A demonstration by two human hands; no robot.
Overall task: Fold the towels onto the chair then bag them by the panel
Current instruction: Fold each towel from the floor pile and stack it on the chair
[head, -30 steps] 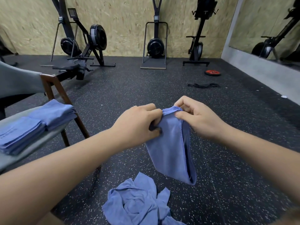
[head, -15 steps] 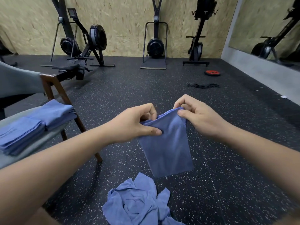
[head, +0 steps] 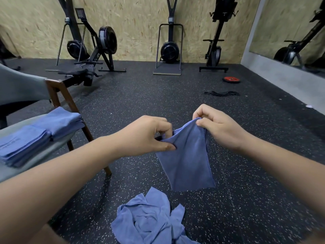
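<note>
A folded blue towel (head: 186, 161) hangs in the air in front of me. My left hand (head: 146, 134) pinches its upper left corner and my right hand (head: 216, 125) pinches its upper right corner. Below it a heap of crumpled blue towels (head: 149, 221) lies on the floor. Two stacks of folded blue towels (head: 40, 131) rest on the grey seat of a wooden-legged chair (head: 58, 92) at the left. No bag is in view.
Black speckled rubber floor (head: 246, 173) all round. Rowing and ski machines (head: 98, 46) stand along the far chipboard wall. A red weight plate (head: 231, 79) and a black band (head: 221, 93) lie at the right. A mirror (head: 290, 32) lines the right wall.
My hands drew apart, spreading the towel's top edge wider. The hanging towel turned from edge-on to flat towards me, and my left hand dropped a little lower.
</note>
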